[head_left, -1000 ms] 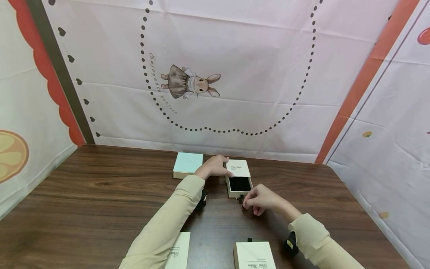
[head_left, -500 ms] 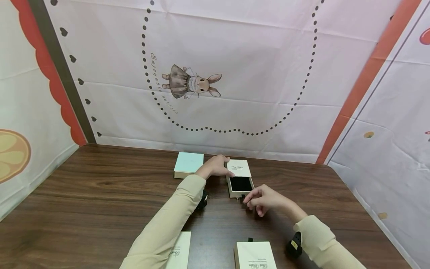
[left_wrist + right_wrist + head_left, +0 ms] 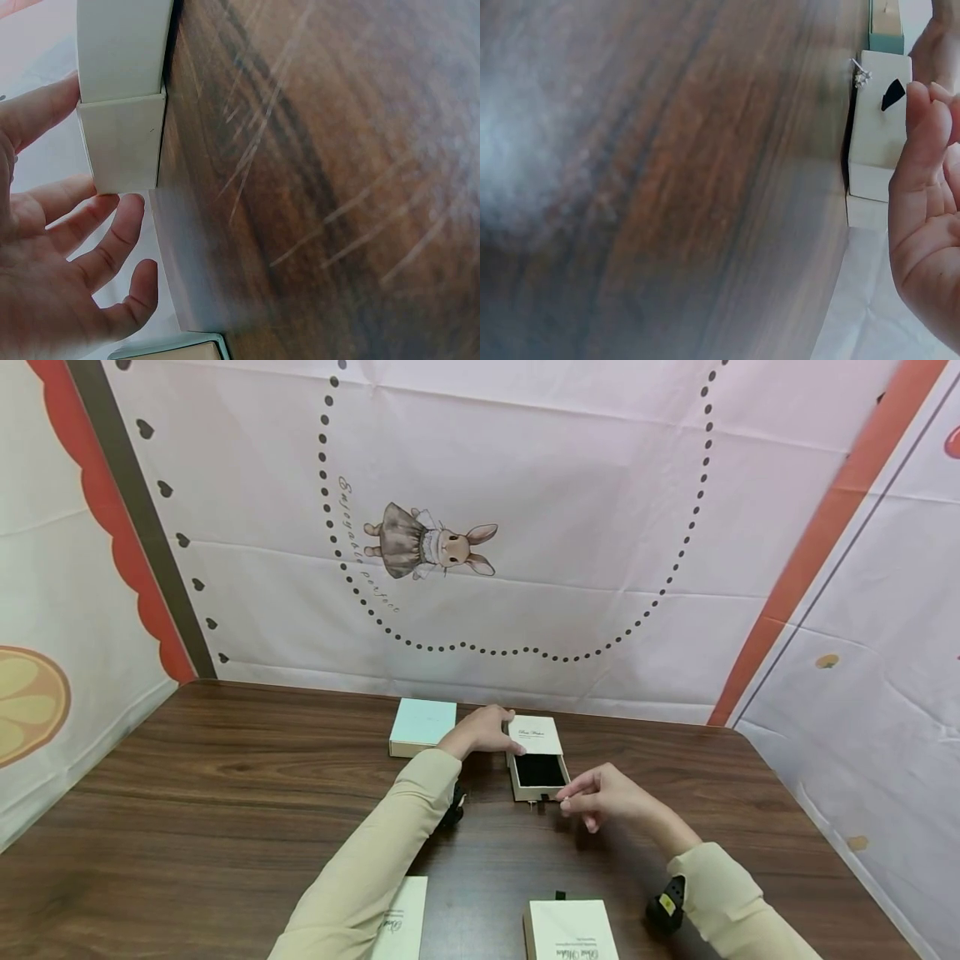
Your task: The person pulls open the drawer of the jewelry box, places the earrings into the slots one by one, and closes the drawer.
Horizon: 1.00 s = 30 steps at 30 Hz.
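A white drawer-style jewelry box [image 3: 534, 735] stands near the table's back edge, its tray pulled partway out toward me. Black padding [image 3: 540, 770] lines the tray. My left hand [image 3: 483, 731] grips the box's sleeve from the left; the left wrist view shows thumb and fingers [image 3: 112, 247] at opposite sides. Just in front of the tray lies a small silvery jewelry piece [image 3: 862, 76], beside the black pull tab [image 3: 892, 95]. My right hand [image 3: 603, 797] hovers at the tray's front right corner, thumb and fingertips pinched together on a tiny pale piece, too small to make out.
A light blue box [image 3: 424, 723] stands left of the white one, behind my left forearm. Closer to me are a white box [image 3: 570, 931] with a black tab and another pale box [image 3: 403, 918] partly under my left sleeve. A printed cloth [image 3: 585, 527] hangs behind the table [image 3: 225, 827].
My right hand has lifted from the tabletop and moved slightly right and up to the tray's front corner. The left hand and the box stay as they were.
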Available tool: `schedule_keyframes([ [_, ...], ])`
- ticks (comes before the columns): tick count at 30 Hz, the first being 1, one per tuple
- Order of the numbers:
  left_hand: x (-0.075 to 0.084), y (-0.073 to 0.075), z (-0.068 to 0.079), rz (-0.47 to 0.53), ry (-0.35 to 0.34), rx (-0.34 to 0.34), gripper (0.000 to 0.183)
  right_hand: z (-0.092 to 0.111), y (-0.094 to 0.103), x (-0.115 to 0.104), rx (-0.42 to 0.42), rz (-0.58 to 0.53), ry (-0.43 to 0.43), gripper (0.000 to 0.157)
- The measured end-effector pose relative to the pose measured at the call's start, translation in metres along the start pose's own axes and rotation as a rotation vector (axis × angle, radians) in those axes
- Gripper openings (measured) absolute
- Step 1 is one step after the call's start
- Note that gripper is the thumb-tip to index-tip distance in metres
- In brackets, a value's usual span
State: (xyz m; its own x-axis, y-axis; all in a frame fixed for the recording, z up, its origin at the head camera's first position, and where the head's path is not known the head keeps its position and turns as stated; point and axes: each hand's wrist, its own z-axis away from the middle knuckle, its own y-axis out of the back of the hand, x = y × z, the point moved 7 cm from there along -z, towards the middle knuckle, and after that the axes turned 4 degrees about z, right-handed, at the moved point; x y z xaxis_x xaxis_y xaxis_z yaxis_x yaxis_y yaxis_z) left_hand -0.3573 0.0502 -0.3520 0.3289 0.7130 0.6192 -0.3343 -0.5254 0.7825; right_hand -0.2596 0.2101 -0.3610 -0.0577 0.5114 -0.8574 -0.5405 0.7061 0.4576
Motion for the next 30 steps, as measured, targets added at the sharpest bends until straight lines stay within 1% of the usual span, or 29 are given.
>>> schedule_keyframes([
  [3, 0.000, 0.000, 0.000, 0.003, 0.003, 0.000, 0.074, 0.000, 0.004, -0.001, 0.032, -0.031, 0.012, 0.028],
  [7, 0.000, 0.000, 0.000, -0.004, 0.007, 0.004, 0.074, 0.000, 0.007, -0.002, 0.051, -0.069, 0.033, 0.024],
  [10, 0.000, 0.000, 0.000, -0.005, 0.012, 0.005, 0.074, -0.001, 0.010, -0.002, 0.061, -0.092, 0.039, 0.027],
  [15, 0.000, 0.001, 0.000, 0.000, 0.024, 0.002, 0.075, -0.002, 0.015, -0.003, 0.071, -0.099, 0.045, 0.032],
  [21, 0.001, 0.001, 0.001, -0.015, 0.025, -0.002, 0.075, -0.003, 0.017, -0.003, 0.071, -0.156, 0.043, 0.031],
  [30, 0.001, 0.002, 0.002, -0.007, 0.026, -0.005, 0.074, -0.005, 0.017, -0.006, 0.075, -0.183, 0.047, 0.033],
])
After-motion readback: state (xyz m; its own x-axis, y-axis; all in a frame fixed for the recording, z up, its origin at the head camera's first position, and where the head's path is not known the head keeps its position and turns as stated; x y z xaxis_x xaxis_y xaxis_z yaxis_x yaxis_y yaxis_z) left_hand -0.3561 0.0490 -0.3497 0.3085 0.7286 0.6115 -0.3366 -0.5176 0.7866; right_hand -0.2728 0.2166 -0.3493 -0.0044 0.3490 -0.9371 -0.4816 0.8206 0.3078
